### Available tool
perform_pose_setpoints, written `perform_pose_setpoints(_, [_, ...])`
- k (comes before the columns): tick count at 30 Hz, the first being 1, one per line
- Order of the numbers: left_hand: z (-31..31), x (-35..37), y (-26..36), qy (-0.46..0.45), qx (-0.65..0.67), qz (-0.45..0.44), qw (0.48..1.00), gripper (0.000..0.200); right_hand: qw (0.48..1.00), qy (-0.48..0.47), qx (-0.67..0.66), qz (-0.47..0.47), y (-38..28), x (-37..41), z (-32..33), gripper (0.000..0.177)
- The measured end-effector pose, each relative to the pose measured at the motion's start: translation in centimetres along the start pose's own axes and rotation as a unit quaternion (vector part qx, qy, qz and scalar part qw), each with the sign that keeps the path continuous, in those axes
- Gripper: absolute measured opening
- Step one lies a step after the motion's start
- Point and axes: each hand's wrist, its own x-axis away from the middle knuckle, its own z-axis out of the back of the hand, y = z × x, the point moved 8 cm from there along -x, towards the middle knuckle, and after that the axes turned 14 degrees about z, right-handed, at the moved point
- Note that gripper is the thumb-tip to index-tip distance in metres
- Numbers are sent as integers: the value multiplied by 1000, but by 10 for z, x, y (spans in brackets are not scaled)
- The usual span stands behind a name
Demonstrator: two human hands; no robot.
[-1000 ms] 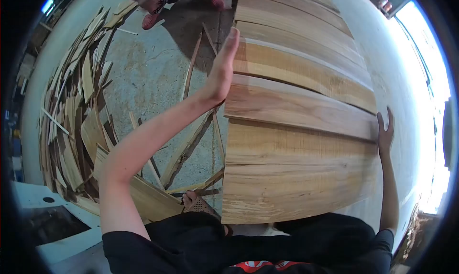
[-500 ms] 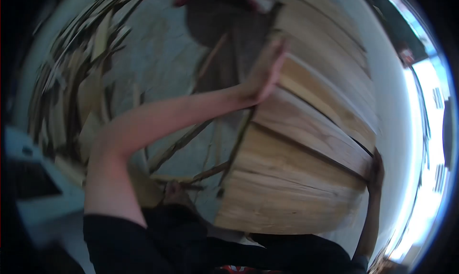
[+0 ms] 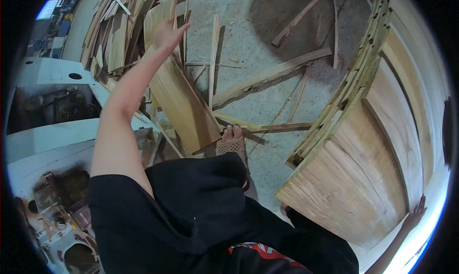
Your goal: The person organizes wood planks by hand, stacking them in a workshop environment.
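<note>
My left hand (image 3: 168, 36) is stretched out at the upper left, above a wide pale board (image 3: 184, 104) that leans beside my foot. Its fingers are apart; whether it touches the board cannot be made out. At the lower right, my right hand (image 3: 415, 215) lies with extended fingers at the far edge of the stacked boards (image 3: 354, 178). The stack has several wide planks on top, with dark gaps between some of them.
Scrap strips (image 3: 117, 35) are heaped at the upper left. Loose sticks and a thicker offcut (image 3: 272, 78) lie on the concrete floor (image 3: 229, 39). A white machine (image 3: 57, 145) with open cavities stands at the left, near my sandalled foot (image 3: 232, 142).
My left hand has moved from the stacked boards over to the wide board at the left. The view has turned left, so the stack now sits farther right.
</note>
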Motion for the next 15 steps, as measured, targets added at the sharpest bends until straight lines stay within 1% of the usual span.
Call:
perform_pose_setpoints(1, [10, 5, -59, 37, 31, 141, 989, 84, 1000, 24, -6, -9, -6, 5, -1, 64])
perform_pose_setpoints(2, [-1, 27, -99, -12, 55, 244, 968, 100, 999, 32, -36, -18, -2, 2, 4, 63])
perform_pose_setpoints(3, [-8, 59, -138, -60, 79, 344, 934, 117, 997, 41, -65, -26, 4, -3, 15, 62])
perform_pose_setpoints(4, [-16, 89, -164, -95, 109, 414, 899, 129, 1000, 8, 3, -9, -2, -5, 15, 60])
perform_pose_setpoints(5, [-24, 121, -189, -127, 133, 483, 856, 141, 1000, -2, 23, 8, -5, -9, 14, 57])
perform_pose_setpoints(6, [-34, 146, -193, -146, 166, 524, 823, 147, 999, -11, 41, 26, -1, -14, 14, 54])
perform_pose_setpoints(8, [-26, 169, -167, -213, 162, 533, 802, 143, 995, -21, 80, 50, 3, -23, 12, 51])
perform_pose_setpoints(10, [-56, 163, -190, -297, 201, 487, 797, 118, 993, -26, 101, 54, 14, -41, -6, 52])
perform_pose_setpoints(11, [-71, 156, -203, -399, 285, 457, 743, 101, 991, -33, 113, 59, 15, -51, -16, 52])
perform_pose_setpoints(12, [-64, 166, -167, -496, 355, 427, 668, 87, 989, -35, 127, 65, 14, -54, -26, 53])
perform_pose_setpoints(13, [-36, 178, -148, -462, 325, 439, 699, 79, 986, -34, 142, 77, 15, -55, -24, 54])
perform_pose_setpoints(15, [-41, 170, -174, -475, 368, 431, 673, 78, 981, -32, 156, 113, -10, -46, -32, 55])
